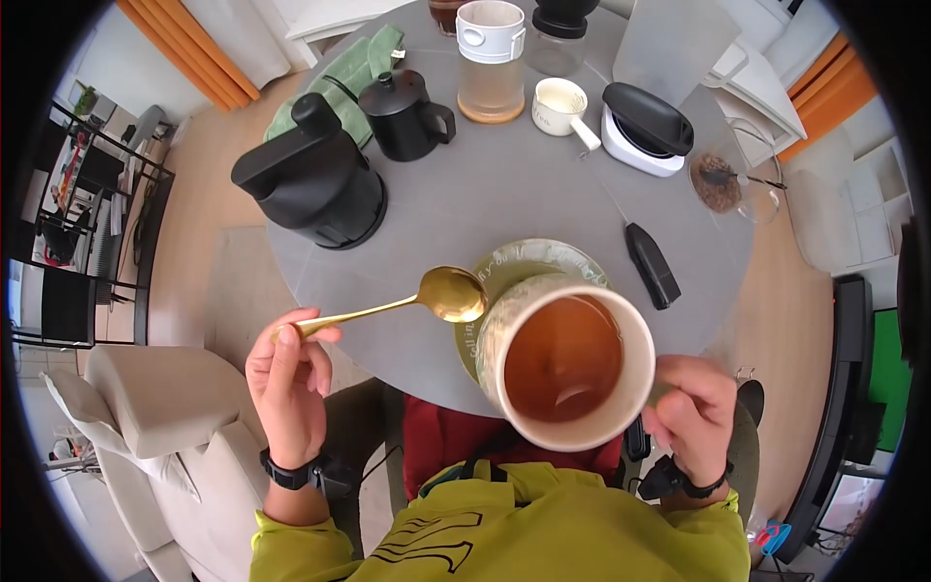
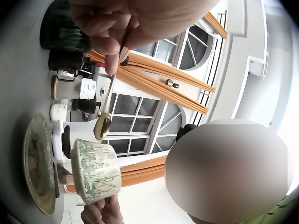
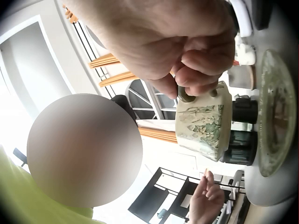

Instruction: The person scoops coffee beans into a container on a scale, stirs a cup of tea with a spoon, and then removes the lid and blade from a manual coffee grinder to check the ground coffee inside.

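My left hand (image 1: 288,380) pinches the handle of a gold spoon (image 1: 453,294), its bowl beside the cup's left rim in the head view. The right hand (image 1: 696,412) grips the handle of a cream cup (image 1: 639,369) nearly full of reddish-brown tea (image 1: 562,359). A green leafy pattern covers the outside of the cup (image 2: 98,170) in the left wrist view. Raised above the table, the cup stands apart from a green saucer (image 3: 275,112) with lettering on its rim. The fingers hide most of the cup's handle.
On the grey table (image 1: 407,281) stand a black kettle (image 1: 310,189), a black pitcher (image 1: 407,116) and a green towel (image 1: 364,73). Farther back are a white-collared glass brewer (image 1: 490,82), a cream scoop cup (image 1: 560,105) and a white scale (image 1: 640,145). A black-handled frother (image 1: 652,267) lies right of the saucer.
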Motion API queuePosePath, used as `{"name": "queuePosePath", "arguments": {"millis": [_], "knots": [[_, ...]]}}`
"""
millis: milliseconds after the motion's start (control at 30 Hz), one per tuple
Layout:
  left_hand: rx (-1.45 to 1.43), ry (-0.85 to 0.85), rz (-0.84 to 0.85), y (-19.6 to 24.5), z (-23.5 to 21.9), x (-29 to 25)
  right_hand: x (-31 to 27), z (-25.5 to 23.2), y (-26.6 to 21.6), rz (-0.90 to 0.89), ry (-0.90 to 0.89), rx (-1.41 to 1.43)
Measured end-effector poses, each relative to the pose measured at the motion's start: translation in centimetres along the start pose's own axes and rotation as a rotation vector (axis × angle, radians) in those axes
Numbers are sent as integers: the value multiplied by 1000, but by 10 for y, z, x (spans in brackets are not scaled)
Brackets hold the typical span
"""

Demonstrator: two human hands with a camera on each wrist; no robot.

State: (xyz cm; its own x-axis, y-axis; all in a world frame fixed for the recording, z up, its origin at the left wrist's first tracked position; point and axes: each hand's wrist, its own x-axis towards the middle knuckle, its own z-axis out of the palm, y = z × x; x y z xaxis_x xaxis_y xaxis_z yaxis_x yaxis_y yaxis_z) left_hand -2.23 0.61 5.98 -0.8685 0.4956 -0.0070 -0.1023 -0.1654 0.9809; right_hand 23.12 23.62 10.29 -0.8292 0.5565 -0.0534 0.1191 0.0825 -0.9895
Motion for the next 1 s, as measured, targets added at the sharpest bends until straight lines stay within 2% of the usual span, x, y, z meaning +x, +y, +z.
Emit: {"name": "queuePosePath", "arguments": {"millis": [33,100,267,367,467,633,900,1000], "knots": [[3,-1,9,-1,-1,1,1,0,-2,-8,0,4],[-18,-5,-16,-2,-1,2,4,1,-5,-167,-4,-20],[-33,-6,-16,0,-3,3,11,-1,-17,-262,-83,-86],[-47,-10,-4,-1,-4,4,11,-4,-19,-227,-110,-108],[-46,-18,19,-1,-6,4,9,-4,-16,-269,-81,-93],[-63,-35,-39,2,-5,2,5,2,-13,-254,-41,-34],[-58,-47,-4,0,-5,2,2,1,-12,-230,-13,-4],[-73,-35,-39,2,-5,1,-3,3,-8,-210,19,38]]}}
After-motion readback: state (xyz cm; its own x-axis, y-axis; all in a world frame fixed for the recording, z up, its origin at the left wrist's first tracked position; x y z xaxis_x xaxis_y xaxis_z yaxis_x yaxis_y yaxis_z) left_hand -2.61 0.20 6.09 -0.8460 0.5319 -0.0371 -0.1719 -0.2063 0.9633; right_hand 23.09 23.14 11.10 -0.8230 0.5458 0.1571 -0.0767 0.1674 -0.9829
